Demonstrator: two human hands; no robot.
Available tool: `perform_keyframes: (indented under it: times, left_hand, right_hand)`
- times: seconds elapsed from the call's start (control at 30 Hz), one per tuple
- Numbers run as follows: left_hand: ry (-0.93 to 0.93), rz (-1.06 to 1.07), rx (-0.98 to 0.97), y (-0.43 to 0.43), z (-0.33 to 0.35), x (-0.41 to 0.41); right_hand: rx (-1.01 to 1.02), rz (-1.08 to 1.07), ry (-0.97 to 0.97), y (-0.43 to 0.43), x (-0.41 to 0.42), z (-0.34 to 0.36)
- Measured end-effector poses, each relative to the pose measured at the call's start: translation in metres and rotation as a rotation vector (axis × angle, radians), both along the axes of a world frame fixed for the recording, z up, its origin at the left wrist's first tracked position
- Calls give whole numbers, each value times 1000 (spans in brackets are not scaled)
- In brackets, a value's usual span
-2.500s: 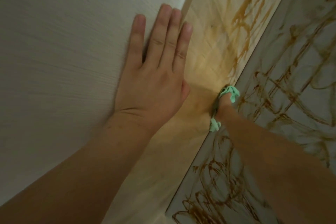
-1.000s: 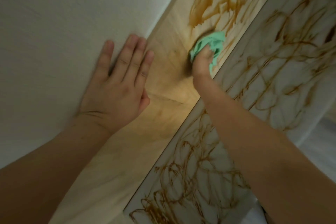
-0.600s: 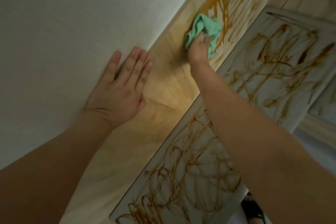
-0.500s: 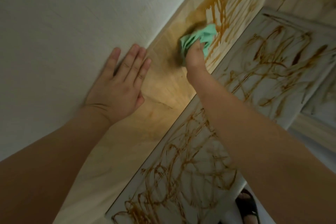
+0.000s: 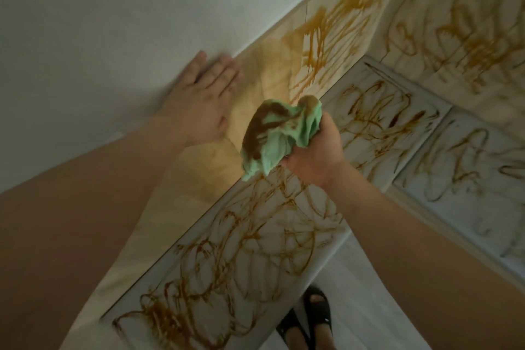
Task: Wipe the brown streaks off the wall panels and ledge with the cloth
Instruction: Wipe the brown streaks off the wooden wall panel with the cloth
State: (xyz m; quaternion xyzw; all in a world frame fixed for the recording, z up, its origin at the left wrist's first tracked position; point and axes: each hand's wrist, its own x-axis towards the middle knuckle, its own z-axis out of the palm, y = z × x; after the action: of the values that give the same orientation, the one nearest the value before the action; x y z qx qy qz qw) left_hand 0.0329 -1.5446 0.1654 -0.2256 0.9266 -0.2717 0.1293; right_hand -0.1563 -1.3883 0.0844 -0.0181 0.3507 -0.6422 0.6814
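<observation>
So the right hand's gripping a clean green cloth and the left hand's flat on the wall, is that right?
Not quite: the head view shows the cloth smeared with brown, not clean. The rest holds: the right hand grips it, and the left hand lies flat on the wall.

Plain white textured wall (image 5: 113, 22) at upper left, pale plank floor (image 5: 363, 307) at the bottom, dim, slightly warm light throughout.

Left arm reaches out, the left hand (image 5: 204, 99) flat with straight fingers against the wall (image 5: 85, 22). The right hand (image 5: 315, 156), just off the wall, curls its grip round a bunched cloth (image 5: 272, 139).
</observation>
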Motion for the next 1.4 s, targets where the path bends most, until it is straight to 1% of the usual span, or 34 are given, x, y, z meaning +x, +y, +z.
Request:
perform_keyframes:
  times: [0.07, 0.13, 0.17, 0.2, 0.23, 0.33, 0.43, 0.47, 0.5, 0.53, 0.6, 0.63, 0.73, 0.8, 0.9, 0.97, 1.03, 1.07, 1.1, 1.13, 1.2, 1.27, 1.3, 1.4]
  left_hand:
    - [322, 78, 333, 19, -2, -4]
    - [600, 254, 714, 41, -3, -3]
    - [678, 331, 881, 54, -3, -1]
    - [701, 361, 994, 65, -4, 0]
    - [695, 342, 1043, 75, -6, -1]
    - [713, 261, 1081, 99, -6, 3]
    - [816, 231, 1082, 115, 5, 2]
    - [851, 257, 1077, 118, 11, 1]
    - [889, 312, 1104, 124, 22, -1]
    - [937, 422, 1165, 128, 33, -3]
    - [1099, 669, 1369, 133, 51, -10]
    - [1153, 741, 1425, 134, 57, -13]
    - [1067, 754, 1375, 134, 70, -21]
    - [1115, 857, 1358, 130, 71, -28]
    - [1206, 1008, 1369, 124, 70, -46]
    - [1262, 1061, 1363, 124, 74, -69]
    - [1238, 1050, 1314, 125, 79, -86]
    - [1215, 1041, 1328, 126, 80, -96]
    - [1191, 1043, 1357, 127, 82, -108]
    - [1181, 1058, 1392, 129, 82, -117]
    - [1260, 1104, 1397, 132, 86, -134]
    - [1341, 1126, 1346, 134, 89, -149]
    - [1360, 1130, 1326, 134, 88, -152]
    - [1420, 1154, 1342, 133, 88, -164]
  right_hand:
    - [-2, 19, 33, 14, 4, 10]
    - [14, 42, 67, 25, 11, 22]
    - [16, 59, 76, 31, 14, 28]
    - [13, 81, 82, 36, 16, 34]
    - [15, 98, 74, 40, 17, 40]
    - [32, 140, 79, 51, 22, 60]
    - [54, 188, 140, 62, 23, 82]
    - [72, 205, 188, 64, 22, 86]
    - [93, 222, 230, 66, 21, 90]
    - [110, 243, 261, 69, 19, 92]
    - [146, 287, 315, 71, 14, 94]
    - [165, 308, 346, 72, 10, 94]
    - [176, 376, 431, 71, -6, 89]
    - [186, 415, 495, 69, -20, 86]
    - [192, 408, 598, 64, -43, 83]
    - [127, 389, 657, 65, -59, 90]
    - [34, 428, 723, 64, -68, 100]
    - [-8, 465, 759, 61, -74, 104]
    - [-43, 506, 822, 57, -83, 107]
    - [-69, 528, 927, 54, -88, 108]
    - [-130, 492, 1183, 47, -103, 106]
    - [-176, 447, 1340, 42, -123, 102]
    - [-162, 426, 1343, 42, -131, 102]
    - [-146, 430, 1235, 42, -154, 109]
